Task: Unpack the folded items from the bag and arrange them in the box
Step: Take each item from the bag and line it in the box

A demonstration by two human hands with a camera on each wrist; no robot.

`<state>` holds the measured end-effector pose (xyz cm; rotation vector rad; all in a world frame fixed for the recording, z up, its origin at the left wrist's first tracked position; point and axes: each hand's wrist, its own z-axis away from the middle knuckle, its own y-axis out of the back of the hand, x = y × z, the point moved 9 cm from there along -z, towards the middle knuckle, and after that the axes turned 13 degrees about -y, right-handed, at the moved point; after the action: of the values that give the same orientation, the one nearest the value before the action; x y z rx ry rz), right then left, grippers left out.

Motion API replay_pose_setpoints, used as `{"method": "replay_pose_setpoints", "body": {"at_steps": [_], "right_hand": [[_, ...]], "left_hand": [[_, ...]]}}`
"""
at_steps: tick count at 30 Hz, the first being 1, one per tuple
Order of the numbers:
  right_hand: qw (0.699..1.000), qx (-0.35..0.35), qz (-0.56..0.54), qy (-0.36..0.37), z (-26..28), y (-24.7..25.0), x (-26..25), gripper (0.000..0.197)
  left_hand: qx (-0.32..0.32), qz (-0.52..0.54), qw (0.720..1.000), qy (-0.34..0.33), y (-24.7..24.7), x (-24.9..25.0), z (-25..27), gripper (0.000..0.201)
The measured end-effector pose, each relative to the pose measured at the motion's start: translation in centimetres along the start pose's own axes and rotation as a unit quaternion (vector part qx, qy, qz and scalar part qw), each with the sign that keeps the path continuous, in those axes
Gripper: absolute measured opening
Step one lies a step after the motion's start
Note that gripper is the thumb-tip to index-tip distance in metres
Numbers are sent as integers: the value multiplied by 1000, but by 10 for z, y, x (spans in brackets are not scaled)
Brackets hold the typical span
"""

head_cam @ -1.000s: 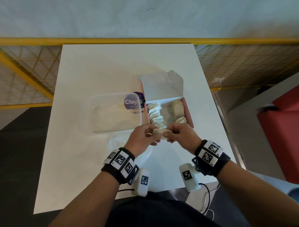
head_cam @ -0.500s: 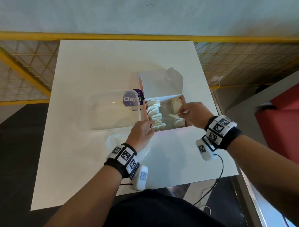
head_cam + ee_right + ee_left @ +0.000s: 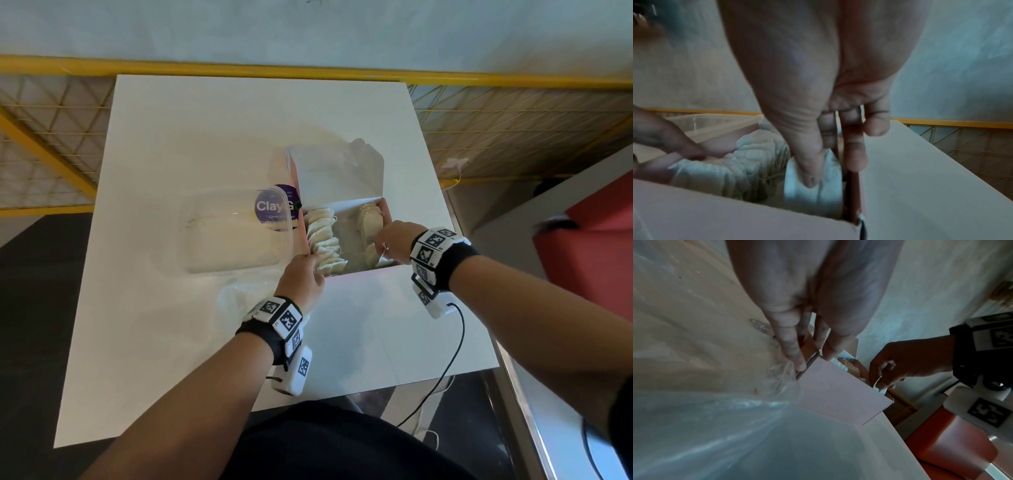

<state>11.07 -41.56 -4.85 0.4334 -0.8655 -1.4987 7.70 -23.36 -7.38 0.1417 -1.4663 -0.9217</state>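
The open pink box [image 3: 359, 275] stands mid-table with its lid [image 3: 337, 171] upright. Inside, a row of folded white items [image 3: 322, 240] lines the left wall and a shorter row [image 3: 370, 219] lines the right. My left hand [image 3: 310, 260] pinches the box's near-left corner [image 3: 807, 368]. My right hand [image 3: 381, 251] reaches into the near-right corner, where its thumb [image 3: 809, 172] and fingers pinch one folded item [image 3: 831, 193] upright against the right wall. The clear plastic bag [image 3: 236, 298] lies crumpled under my left wrist.
A clear plastic tub [image 3: 236, 236] with a purple sticker [image 3: 270, 205] touches the box's left side. The white table [image 3: 205, 137] ends just right of the box. A yellow mesh railing [image 3: 513, 130] runs behind, and a red seat [image 3: 589, 246] is at the right.
Both hands held a folded item in front of the box. Since then the right hand has carried it into the right row, and the left hand has moved onto the box's near-left corner.
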Motion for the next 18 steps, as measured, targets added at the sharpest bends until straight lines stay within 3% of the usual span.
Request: {"method": "replay_pose_setpoints", "body": {"at_steps": [6, 10, 12, 18], "right_hand": [[999, 41, 26, 5, -11, -2, -3, 16], [989, 134, -11, 67, -3, 1, -2, 41], [982, 162, -27, 98, 6, 0, -7, 44], [982, 164, 26, 91, 1, -9, -13, 52]], "left_hand": [[10, 22, 1000, 15, 1, -4, -1, 38], [8, 24, 999, 28, 1, -8, -1, 29], [4, 26, 999, 30, 1, -9, -1, 29], [0, 32, 999, 25, 0, -8, -1, 40]]}}
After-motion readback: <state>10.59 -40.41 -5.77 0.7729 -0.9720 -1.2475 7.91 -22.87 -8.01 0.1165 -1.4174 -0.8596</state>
